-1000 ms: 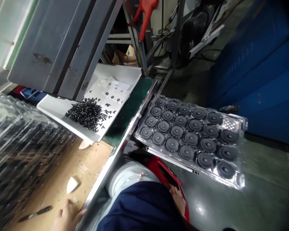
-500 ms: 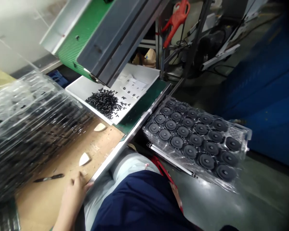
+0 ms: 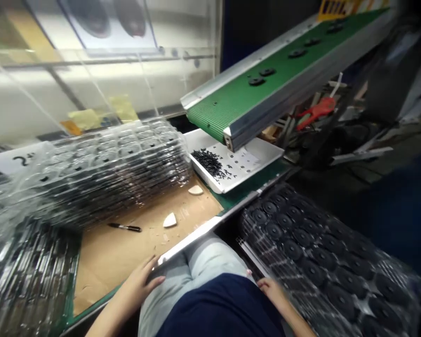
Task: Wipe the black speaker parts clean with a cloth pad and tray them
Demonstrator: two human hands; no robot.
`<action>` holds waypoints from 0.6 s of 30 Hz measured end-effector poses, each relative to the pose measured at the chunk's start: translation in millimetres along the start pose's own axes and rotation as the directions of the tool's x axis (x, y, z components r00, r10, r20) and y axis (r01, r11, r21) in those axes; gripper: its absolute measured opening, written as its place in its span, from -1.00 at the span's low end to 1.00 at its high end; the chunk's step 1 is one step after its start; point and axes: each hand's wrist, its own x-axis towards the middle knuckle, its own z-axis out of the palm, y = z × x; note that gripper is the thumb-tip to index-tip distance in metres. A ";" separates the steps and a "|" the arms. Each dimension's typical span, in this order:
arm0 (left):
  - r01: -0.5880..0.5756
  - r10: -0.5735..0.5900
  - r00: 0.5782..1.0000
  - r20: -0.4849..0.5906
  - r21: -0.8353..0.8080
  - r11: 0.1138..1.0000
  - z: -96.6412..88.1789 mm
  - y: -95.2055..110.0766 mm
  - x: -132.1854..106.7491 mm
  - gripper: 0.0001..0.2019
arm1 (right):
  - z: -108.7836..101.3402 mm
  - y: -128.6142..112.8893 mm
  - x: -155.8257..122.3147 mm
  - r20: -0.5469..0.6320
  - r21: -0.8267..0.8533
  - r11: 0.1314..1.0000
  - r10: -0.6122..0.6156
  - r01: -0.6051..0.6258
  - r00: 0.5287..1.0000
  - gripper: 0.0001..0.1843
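Left hand [image 3: 142, 283] loosely open on worktop [image 3: 119, 252] edge, right hand [image 3: 272, 290] open, touching filled tray [image 3: 323, 262] beside knee; overhanging tray could tip if nudged.

The counter [image 3: 126, 252] is covered with brown cardboard that looks dull and a bit rough, and its near edge is a shiny metal strip. The stacked trays [image 3: 101, 173] at the far left are clear, glossy plastic. The tray of discs [image 3: 323, 262] off the right edge is the same shiny clear plastic, and its black discs look dull like rubber. The belt [image 3: 266, 84] is green and ribbed, with smooth grey metal sides. The white tray [image 3: 263, 157] looks like smooth plastic. The pen [image 3: 124, 227] is black plastic.
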 end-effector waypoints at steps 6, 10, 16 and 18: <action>0.084 -0.081 0.937 -0.339 -0.005 0.996 11.4 8.6 29.7 -0.54 | 5.0 -115.8 72.0 0.063 0.057 0.902 -0.430 0.427 0.900 -0.62; 0.057 -0.036 0.881 -0.472 0.031 0.998 27.7 10.9 54.7 -0.60 | 64.6 -209.2 89.8 0.140 0.156 0.673 -0.740 0.723 0.658 -0.66; -0.025 0.058 0.847 -0.528 0.068 0.997 43.7 3.4 84.9 -0.65 | 181.2 -285.1 105.0 0.204 0.199 0.494 -0.866 0.846 0.457 -0.57; -0.056 0.096 0.845 -0.526 0.090 0.994 48.8 -3.1 87.6 -0.65 | 204.3 -291.9 104.7 0.161 0.158 0.521 -0.852 0.839 0.499 -0.58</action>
